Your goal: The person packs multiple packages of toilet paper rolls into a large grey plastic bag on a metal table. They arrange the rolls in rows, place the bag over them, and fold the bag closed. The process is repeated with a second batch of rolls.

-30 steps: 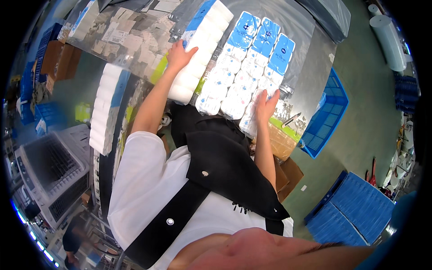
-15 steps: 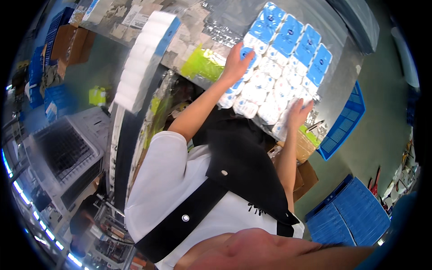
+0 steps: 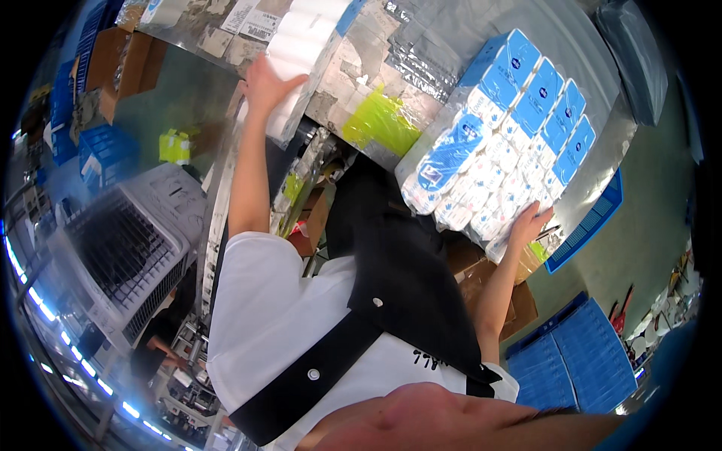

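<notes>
My left hand (image 3: 265, 86) is spread wide over a long row of white wrapped rolls (image 3: 302, 45) with a blue end. Its palm and thumb lie against the near left part of the row. To the right, several clear-wrapped blue-and-white roll packs (image 3: 492, 154) sit side by side in a block on the metal table (image 3: 387, 128). One blue-topped pack lies along the block's left edge. My right hand (image 3: 530, 223) rests against the block's near right corner, its fingers extended along the wrapping.
Bright yellow-green tape (image 3: 380, 124) covers part of the table's near edge. Left of me are a conveyor edge and a grey plastic crate (image 3: 124, 248). Blue baskets (image 3: 575, 353) and cardboard boxes (image 3: 519, 304) stand low on the right. Another person works at the far lower left.
My left hand has left the block of packs and moved left onto the row of white rolls. The row now sits farther up onto the table. My right hand stays at the block's corner.
</notes>
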`<state>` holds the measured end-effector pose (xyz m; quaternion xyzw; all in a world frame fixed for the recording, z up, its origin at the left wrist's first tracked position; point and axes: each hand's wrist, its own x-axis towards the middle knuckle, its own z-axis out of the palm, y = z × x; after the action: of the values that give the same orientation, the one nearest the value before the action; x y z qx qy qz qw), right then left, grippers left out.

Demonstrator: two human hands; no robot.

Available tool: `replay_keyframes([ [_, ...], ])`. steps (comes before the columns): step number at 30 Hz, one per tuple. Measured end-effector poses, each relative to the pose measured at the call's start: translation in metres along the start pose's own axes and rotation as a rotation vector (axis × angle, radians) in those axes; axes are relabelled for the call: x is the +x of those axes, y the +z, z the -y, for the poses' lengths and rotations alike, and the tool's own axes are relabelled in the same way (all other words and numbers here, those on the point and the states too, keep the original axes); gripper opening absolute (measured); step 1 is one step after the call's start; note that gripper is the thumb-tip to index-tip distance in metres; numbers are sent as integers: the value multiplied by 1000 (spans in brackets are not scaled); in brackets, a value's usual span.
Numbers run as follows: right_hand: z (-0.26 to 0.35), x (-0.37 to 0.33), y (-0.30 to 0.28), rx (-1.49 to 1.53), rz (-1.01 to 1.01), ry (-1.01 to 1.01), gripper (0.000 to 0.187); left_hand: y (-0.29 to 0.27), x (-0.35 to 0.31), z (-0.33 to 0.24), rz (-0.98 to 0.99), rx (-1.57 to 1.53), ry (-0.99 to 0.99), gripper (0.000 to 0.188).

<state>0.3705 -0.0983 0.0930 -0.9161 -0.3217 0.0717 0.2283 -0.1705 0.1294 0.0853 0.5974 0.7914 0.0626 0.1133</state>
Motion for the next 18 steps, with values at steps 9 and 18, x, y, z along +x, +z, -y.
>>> replay_keyframes([
  [9, -8, 0, 2, -29, -3, -14, 61, 22, 15, -47, -180, 45, 162, 111],
  [18, -14, 2, 7, -64, -44, -15, 62, -4, 1, -87, -124, -221, 294, 92],
])
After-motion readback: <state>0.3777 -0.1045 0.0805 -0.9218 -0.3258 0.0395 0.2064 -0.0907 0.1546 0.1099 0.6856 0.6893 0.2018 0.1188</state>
